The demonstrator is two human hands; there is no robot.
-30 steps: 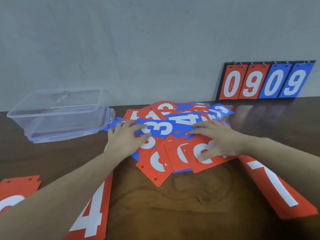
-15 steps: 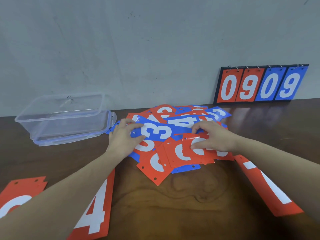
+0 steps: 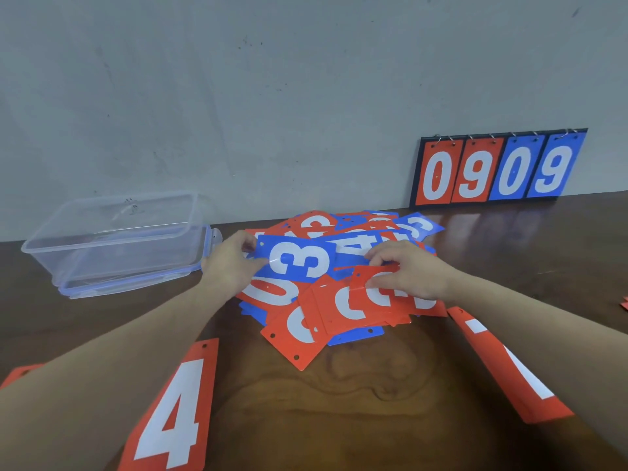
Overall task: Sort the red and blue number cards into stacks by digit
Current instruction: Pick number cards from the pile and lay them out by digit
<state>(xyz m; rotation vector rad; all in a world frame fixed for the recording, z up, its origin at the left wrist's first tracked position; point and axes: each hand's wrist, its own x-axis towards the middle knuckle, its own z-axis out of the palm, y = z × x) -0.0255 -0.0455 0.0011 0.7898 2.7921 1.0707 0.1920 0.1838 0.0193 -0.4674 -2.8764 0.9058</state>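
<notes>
atop pile [image 3: 306, 321], blue 3 card [image 3: 299, 258], white digit, punched corners.

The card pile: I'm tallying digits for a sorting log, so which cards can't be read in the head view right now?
- Red card pinched by the right hand: fingers cover its digit.
- Red card at the left edge: cut off by the frame and the left forearm.
- Cards at the back of the card pile: overlapped, only slivers show.
- Blue card under the pile's front: only an edge shows.

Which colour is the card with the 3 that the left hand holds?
Blue, with a white digit: the card held by the left hand, seen in the head view.
</notes>
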